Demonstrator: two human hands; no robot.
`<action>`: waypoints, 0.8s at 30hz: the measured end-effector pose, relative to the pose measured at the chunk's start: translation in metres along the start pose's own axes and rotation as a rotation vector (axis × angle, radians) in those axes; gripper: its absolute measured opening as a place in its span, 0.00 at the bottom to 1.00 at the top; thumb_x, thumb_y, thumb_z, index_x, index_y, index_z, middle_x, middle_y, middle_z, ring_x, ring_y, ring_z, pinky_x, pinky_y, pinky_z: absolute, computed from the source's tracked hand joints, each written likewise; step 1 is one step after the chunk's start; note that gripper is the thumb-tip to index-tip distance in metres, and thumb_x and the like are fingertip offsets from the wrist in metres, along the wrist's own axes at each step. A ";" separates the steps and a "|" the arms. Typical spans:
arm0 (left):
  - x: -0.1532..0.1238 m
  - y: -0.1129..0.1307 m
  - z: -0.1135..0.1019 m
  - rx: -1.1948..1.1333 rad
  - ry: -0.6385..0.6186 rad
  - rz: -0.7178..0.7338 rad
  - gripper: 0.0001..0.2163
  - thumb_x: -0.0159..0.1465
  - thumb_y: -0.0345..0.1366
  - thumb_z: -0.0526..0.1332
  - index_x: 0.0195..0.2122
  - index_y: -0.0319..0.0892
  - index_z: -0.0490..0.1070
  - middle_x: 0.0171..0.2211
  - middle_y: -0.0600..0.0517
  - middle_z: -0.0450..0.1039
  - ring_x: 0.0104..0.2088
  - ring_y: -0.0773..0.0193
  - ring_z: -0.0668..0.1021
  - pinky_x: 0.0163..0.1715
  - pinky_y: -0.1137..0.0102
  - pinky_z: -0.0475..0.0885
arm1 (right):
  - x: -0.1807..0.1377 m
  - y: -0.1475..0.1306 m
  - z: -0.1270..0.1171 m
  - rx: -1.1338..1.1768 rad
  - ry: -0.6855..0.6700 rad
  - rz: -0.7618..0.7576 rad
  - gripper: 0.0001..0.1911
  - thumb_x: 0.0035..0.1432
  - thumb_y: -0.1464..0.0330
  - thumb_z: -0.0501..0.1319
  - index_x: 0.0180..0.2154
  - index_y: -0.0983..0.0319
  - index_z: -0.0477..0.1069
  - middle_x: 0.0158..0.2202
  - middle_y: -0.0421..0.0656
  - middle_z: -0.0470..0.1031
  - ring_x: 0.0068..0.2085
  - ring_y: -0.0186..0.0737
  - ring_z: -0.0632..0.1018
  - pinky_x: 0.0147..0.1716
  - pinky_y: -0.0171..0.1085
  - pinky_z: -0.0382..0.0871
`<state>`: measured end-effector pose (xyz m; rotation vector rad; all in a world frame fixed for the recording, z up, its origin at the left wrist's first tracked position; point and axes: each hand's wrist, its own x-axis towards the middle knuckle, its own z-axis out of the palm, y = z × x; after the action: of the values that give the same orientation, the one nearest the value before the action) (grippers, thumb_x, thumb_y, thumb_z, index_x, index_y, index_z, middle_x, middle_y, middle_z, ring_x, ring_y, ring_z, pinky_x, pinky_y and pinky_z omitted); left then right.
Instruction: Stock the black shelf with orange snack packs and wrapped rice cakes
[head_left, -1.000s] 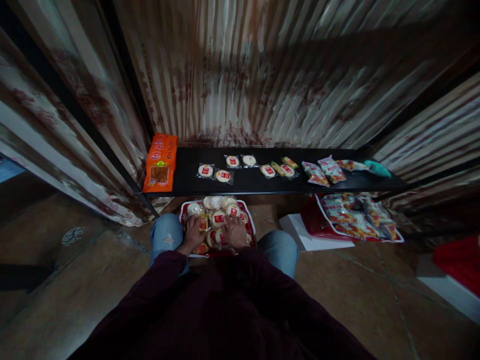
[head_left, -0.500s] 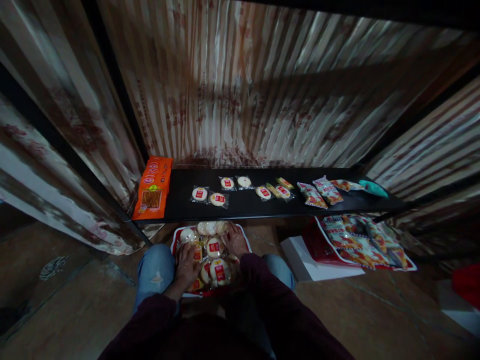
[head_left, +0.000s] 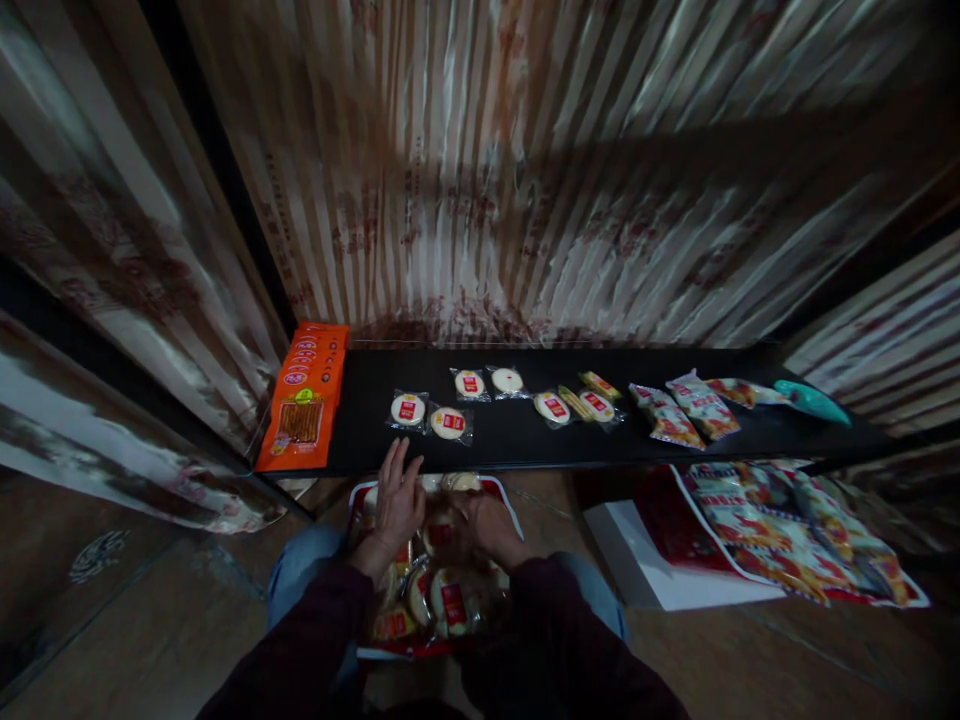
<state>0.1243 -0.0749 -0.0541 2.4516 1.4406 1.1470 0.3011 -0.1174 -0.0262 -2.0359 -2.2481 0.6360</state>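
A red box with a white rim (head_left: 513,500) stands between my knees, full of round white cakes in clear wrappers with red labels, such as one wrapped cake (head_left: 453,603). Over its left side my left hand (head_left: 399,502) is open, fingers stretched toward the shelf's front edge, nothing seen in it. Inside the box's right side is my right hand (head_left: 487,522), palm down on the packets; its fingers are dim and blurred, so a grip cannot be made out. Several wrapped cakes lie on the black shelf (head_left: 495,452), the nearest being a labelled cake (head_left: 450,423) just beyond my left hand.
An orange snack bag (head_left: 304,395) lies at the shelf's left end. Right of the cakes are white-and-red snack packets (head_left: 666,415) and a teal packet (head_left: 814,402). Another box of snack bags (head_left: 787,535) stands on the floor at right. Metal posts and striped curtain (head_left: 450,200) enclose the shelf.
My left hand has risen from the packets toward the shelf edge, fingers extended. My right hand has shifted inward and slightly down over the box. The view has shifted, so the shelf appears lower.
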 end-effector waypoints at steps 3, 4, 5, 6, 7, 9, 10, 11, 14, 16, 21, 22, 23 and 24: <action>0.022 -0.013 0.010 0.020 0.062 -0.059 0.19 0.60 0.24 0.52 0.53 0.37 0.66 0.63 0.37 0.56 0.66 0.49 0.54 0.58 0.50 0.62 | 0.017 -0.012 -0.020 0.154 0.061 -0.155 0.15 0.63 0.68 0.51 0.44 0.59 0.75 0.40 0.47 0.80 0.42 0.43 0.79 0.44 0.39 0.71; 0.028 -0.018 0.014 0.024 0.077 -0.078 0.19 0.61 0.25 0.52 0.53 0.37 0.66 0.63 0.37 0.55 0.66 0.49 0.54 0.58 0.50 0.61 | 0.025 -0.015 -0.023 0.210 0.120 -0.188 0.15 0.63 0.68 0.51 0.45 0.59 0.75 0.42 0.47 0.79 0.43 0.42 0.79 0.44 0.38 0.71; 0.033 -0.022 0.016 0.027 0.087 -0.096 0.19 0.61 0.25 0.52 0.54 0.37 0.66 0.64 0.38 0.55 0.66 0.49 0.53 0.59 0.50 0.61 | 0.033 -0.016 -0.025 0.254 0.183 -0.219 0.16 0.63 0.68 0.51 0.47 0.60 0.74 0.44 0.47 0.79 0.44 0.41 0.79 0.45 0.38 0.71; 0.037 -0.027 0.018 0.027 0.089 -0.113 0.19 0.61 0.26 0.52 0.54 0.37 0.66 0.64 0.38 0.54 0.67 0.49 0.53 0.59 0.50 0.60 | 0.043 -0.018 -0.026 0.279 0.247 -0.238 0.16 0.63 0.69 0.51 0.48 0.61 0.73 0.45 0.48 0.78 0.45 0.40 0.78 0.47 0.38 0.71; 0.041 -0.030 0.020 0.025 0.084 -0.131 0.20 0.61 0.26 0.52 0.55 0.37 0.66 0.64 0.38 0.54 0.67 0.49 0.52 0.60 0.50 0.59 | 0.052 -0.018 -0.025 0.285 0.309 -0.252 0.17 0.63 0.69 0.52 0.50 0.62 0.72 0.47 0.49 0.77 0.47 0.41 0.77 0.48 0.39 0.71; 0.046 -0.036 0.023 0.024 0.050 -0.171 0.20 0.62 0.28 0.52 0.56 0.37 0.65 0.64 0.38 0.55 0.67 0.48 0.51 0.60 0.50 0.57 | 0.070 -0.019 -0.021 0.247 0.402 -0.280 0.17 0.61 0.71 0.52 0.50 0.63 0.72 0.51 0.51 0.74 0.51 0.42 0.75 0.52 0.41 0.70; 0.047 -0.038 0.024 0.025 0.021 -0.188 0.20 0.63 0.29 0.51 0.56 0.37 0.65 0.64 0.38 0.55 0.67 0.48 0.52 0.61 0.49 0.56 | 0.077 -0.019 -0.018 0.218 0.434 -0.285 0.17 0.61 0.71 0.52 0.49 0.63 0.73 0.52 0.51 0.73 0.54 0.43 0.73 0.54 0.43 0.68; 0.047 -0.039 0.025 0.025 -0.014 -0.199 0.20 0.63 0.29 0.51 0.56 0.38 0.65 0.64 0.39 0.57 0.67 0.48 0.53 0.61 0.49 0.55 | 0.082 -0.020 -0.015 0.193 0.450 -0.291 0.17 0.61 0.71 0.52 0.49 0.64 0.73 0.53 0.51 0.72 0.56 0.44 0.72 0.56 0.44 0.67; 0.048 -0.039 0.028 0.040 -0.089 -0.234 0.22 0.64 0.32 0.51 0.60 0.38 0.62 0.63 0.40 0.58 0.66 0.49 0.56 0.61 0.50 0.57 | 0.092 -0.021 -0.008 0.138 0.474 -0.289 0.19 0.61 0.71 0.52 0.52 0.64 0.71 0.59 0.51 0.66 0.62 0.46 0.64 0.60 0.48 0.62; 0.048 -0.036 0.029 0.065 -0.085 -0.262 0.23 0.64 0.33 0.51 0.61 0.37 0.59 0.65 0.39 0.55 0.66 0.49 0.55 0.60 0.50 0.57 | 0.095 -0.022 -0.007 0.113 0.482 -0.259 0.20 0.61 0.70 0.52 0.54 0.64 0.69 0.62 0.52 0.61 0.65 0.48 0.59 0.62 0.51 0.59; 0.044 -0.027 0.030 0.081 -0.118 -0.204 0.24 0.63 0.32 0.51 0.62 0.36 0.58 0.66 0.40 0.51 0.67 0.50 0.50 0.62 0.52 0.55 | 0.098 -0.028 -0.011 0.097 0.487 -0.240 0.22 0.62 0.69 0.52 0.56 0.64 0.67 0.61 0.51 0.64 0.66 0.48 0.57 0.62 0.51 0.58; 0.040 -0.026 0.030 0.078 -0.147 -0.188 0.24 0.63 0.31 0.50 0.62 0.35 0.58 0.66 0.39 0.52 0.67 0.51 0.51 0.62 0.52 0.55 | 0.095 -0.029 -0.009 0.089 0.479 -0.249 0.22 0.62 0.69 0.52 0.57 0.63 0.67 0.61 0.50 0.63 0.66 0.48 0.56 0.62 0.51 0.58; 0.036 -0.026 0.032 0.075 -0.177 -0.173 0.24 0.63 0.30 0.50 0.61 0.34 0.59 0.65 0.39 0.54 0.67 0.51 0.52 0.62 0.52 0.55 | 0.091 -0.031 -0.006 0.077 0.465 -0.254 0.22 0.62 0.69 0.52 0.57 0.63 0.66 0.62 0.49 0.63 0.67 0.48 0.55 0.62 0.51 0.57; 0.031 -0.026 0.033 0.070 -0.204 -0.157 0.24 0.63 0.30 0.49 0.61 0.33 0.59 0.64 0.38 0.56 0.66 0.51 0.54 0.63 0.52 0.54 | 0.086 -0.033 -0.002 0.067 0.448 -0.251 0.23 0.62 0.70 0.51 0.58 0.63 0.65 0.62 0.50 0.63 0.67 0.49 0.54 0.62 0.52 0.57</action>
<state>0.1349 -0.0268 -0.0708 2.3675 1.6000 0.8035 0.2587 -0.0356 -0.0343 -1.6236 -2.1232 0.2048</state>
